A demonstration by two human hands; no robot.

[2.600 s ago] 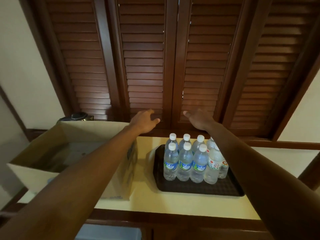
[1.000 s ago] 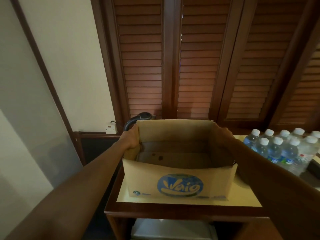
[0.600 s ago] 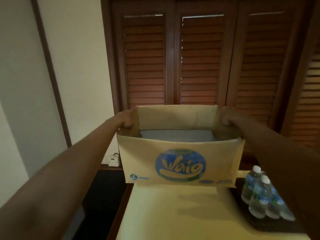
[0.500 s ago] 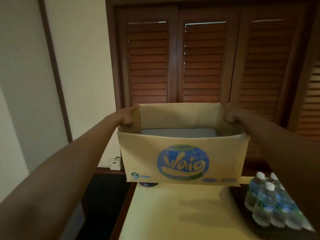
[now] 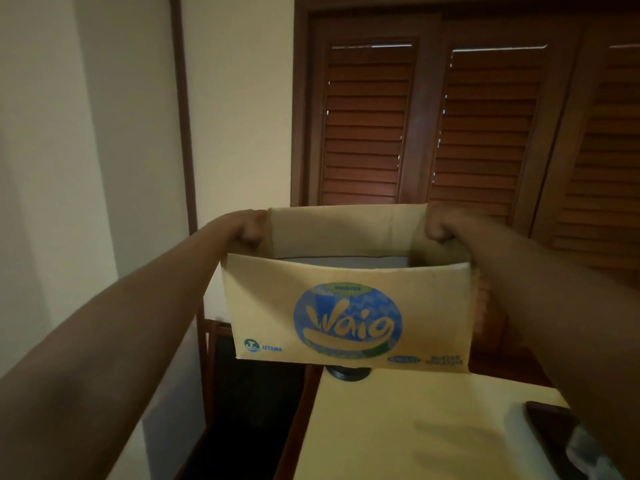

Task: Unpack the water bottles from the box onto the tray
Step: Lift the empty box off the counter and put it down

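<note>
I hold a tan cardboard box [image 5: 349, 317] with a blue round logo up in the air above the table's far left end. My left hand [image 5: 247, 228] grips its left rim and my right hand [image 5: 440, 223] grips its right rim. Its inside is hidden apart from a strip of the far wall. At the lower right a corner of the dark tray [image 5: 547, 424] shows, with a blurred bit of the water bottles [image 5: 585, 452] behind my right forearm.
The yellow tabletop [image 5: 398, 427] with a dark wooden edge lies below the box. A black round object [image 5: 348, 373] peeks out under the box's bottom edge. Brown louvred shutters [image 5: 485, 133] fill the back wall; a pale wall stands on the left.
My hands left the shutters, took the box by both side rims and lifted it off the table. The view swung left, so the tray and bottles slid nearly out of frame.
</note>
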